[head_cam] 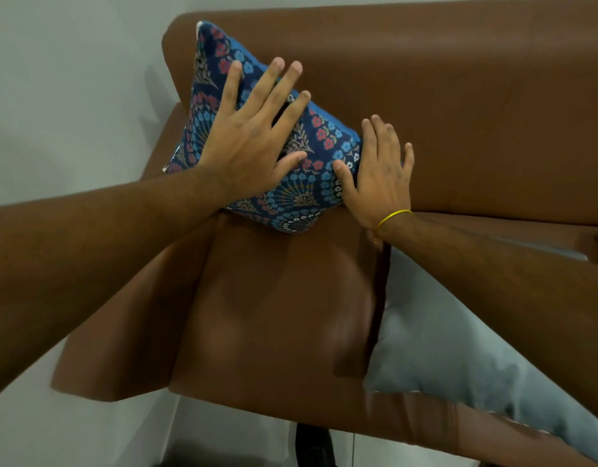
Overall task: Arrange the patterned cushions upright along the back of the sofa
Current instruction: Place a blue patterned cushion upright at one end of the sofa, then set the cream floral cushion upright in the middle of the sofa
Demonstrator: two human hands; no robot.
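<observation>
Cushion (274, 143), dark blue with red and light blue flowers, stands on edge in the corner of the brown sofa (459, 112), leaning against the backrest next to the armrest, its lower corner resting on the seat. Left hand (254, 139) lies flat on its patterned face, fingers spread wide and reaching to the top edge, thumb stretched out toward the cushion's middle. Right hand (378, 176) is pressed against the cushion's side edge, fingers straight and close together pointing at the backrest, thumb lying on the pattern just beside the left thumb; neither hand grips. A yellow band (393, 217) circles the right wrist. Below the right forearm lies what seems to be a grey cushion (435, 358) on the seat, partly hidden.
</observation>
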